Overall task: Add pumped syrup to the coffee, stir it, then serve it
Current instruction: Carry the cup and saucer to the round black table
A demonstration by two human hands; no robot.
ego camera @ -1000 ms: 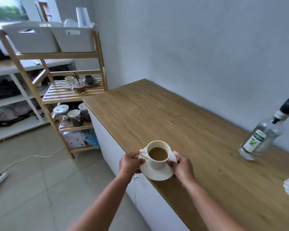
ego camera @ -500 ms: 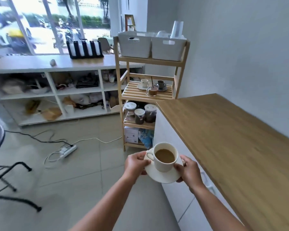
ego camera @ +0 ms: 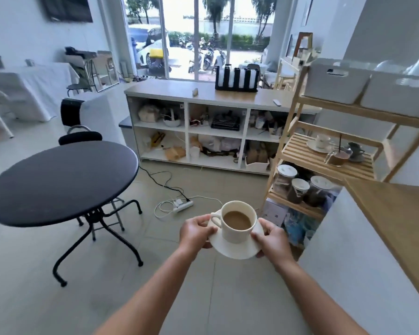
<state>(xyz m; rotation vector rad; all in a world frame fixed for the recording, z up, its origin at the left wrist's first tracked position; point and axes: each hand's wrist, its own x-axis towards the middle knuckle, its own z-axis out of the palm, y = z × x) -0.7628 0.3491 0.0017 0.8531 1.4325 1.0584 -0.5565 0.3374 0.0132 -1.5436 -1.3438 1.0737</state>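
Coffee cup [ego camera: 236, 235] sits on its saucer [ego camera: 235, 250] at lower centre, over tiled floor [ego camera: 215, 286], the fingers [ego camera: 209, 229] of left hand [ego camera: 196, 232] and right hand [ego camera: 272, 240] pinching opposite rims. Any tilt could slop the coffee [ego camera: 237, 220] or slide the cup; power strip [ego camera: 183, 205], above it in the frame, could catch a foot.

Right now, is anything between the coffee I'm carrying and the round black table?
Nothing visible. The left hand and right hand hold the saucer under the cup; only bare floor lies between it and the round table. The power strip lies farther ahead, off that line.
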